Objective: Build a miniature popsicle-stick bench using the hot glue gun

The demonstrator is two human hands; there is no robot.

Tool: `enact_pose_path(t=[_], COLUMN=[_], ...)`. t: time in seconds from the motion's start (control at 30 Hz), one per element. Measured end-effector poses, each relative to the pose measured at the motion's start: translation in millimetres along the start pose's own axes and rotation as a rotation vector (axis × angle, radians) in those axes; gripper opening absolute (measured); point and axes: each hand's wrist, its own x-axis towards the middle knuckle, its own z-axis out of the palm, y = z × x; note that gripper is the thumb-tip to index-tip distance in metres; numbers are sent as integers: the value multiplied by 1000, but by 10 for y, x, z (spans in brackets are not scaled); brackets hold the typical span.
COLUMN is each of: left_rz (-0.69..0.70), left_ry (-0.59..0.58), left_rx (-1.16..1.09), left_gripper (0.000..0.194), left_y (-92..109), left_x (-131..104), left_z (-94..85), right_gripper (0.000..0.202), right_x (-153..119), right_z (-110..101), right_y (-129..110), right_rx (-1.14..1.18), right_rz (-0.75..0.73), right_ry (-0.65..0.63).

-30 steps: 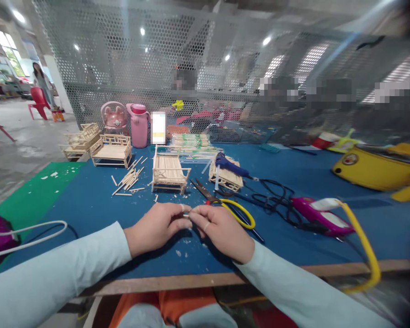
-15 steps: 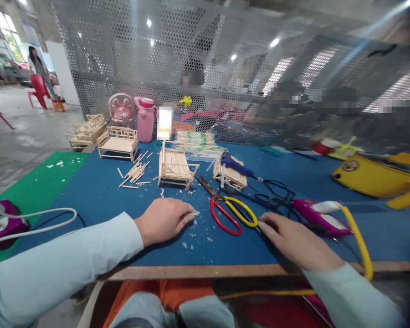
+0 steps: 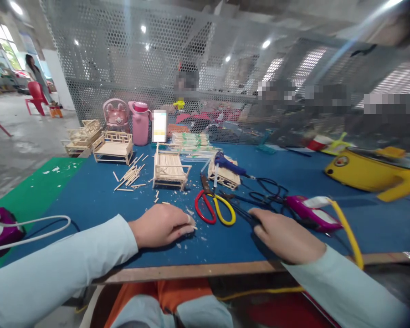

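Observation:
My left hand [image 3: 166, 226] rests on the blue mat, its thumb and fingers pinched on a small pale piece at the fingertips. Dark tweezers [image 3: 241, 210] are gripped in my right hand [image 3: 283, 232], their tips pointing up and left. Between the hands lie scissors [image 3: 214, 207] with one red and one yellow handle loop. Beyond my left hand stands a small wooden stick bench [image 3: 171, 168]. A blue glue gun [image 3: 228, 163] rests on another stick piece [image 3: 225, 176].
Loose sticks [image 3: 131, 175] lie left of the bench. More little benches [image 3: 112, 146], a pink bottle [image 3: 140, 124] and a lit phone [image 3: 159, 125] stand behind. Purple power strips [image 3: 314, 214] and a yellow pouch [image 3: 365, 173] are rightward. A person stands far left.
The scissors have shifted left and turned more upright. My right hand has moved slightly left, with the tweezers now plainly visible in it. The view has shifted a little.

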Motion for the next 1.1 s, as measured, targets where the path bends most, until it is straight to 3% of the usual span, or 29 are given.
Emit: enact_pose_path(t=[0.1,0.2,0.3,0.47,0.63,0.73,0.83,0.9,0.97,1.1], left_rz=[18,-30,-102,-161,-166,-92,-41,-30,-74,-370], left_ry=[9,93,202,121,202,188,112,70,121,444], left_rx=[-77,-256,-446,-632,-697,-784,-844,-876,-897,-912], left_gripper=[29,24,15,16,28,29,30,30,28,27], left_y=[13,85,192,263,233,273,334,362,360,247], left_x=[-9,52,208,423,397,349,296,267,257,296], left_z=[7,-19,-52,-54,-82,-82,-57,-45,-42,-32], right_gripper=[10,23,44,51,20,44,49,50,51,54], right_x=[-100,-217,-286,-233,-111,-36,26,45,43,12], right_z=[-135,-254,-280,-92,52,42,26,16,-5,-52], right_y=[29,-48,-305,-855,-1064,-1089,-1089,-1056,-980,-742], right_rx=[124,570,1167,1665,1820,1949,2001,1966,1893,1484], right_rz=[118,185,339,230,-22,-167,-292,-325,-313,-221], right_ry=[134,319,326,179,253,-5,-281,-325,-249,90])
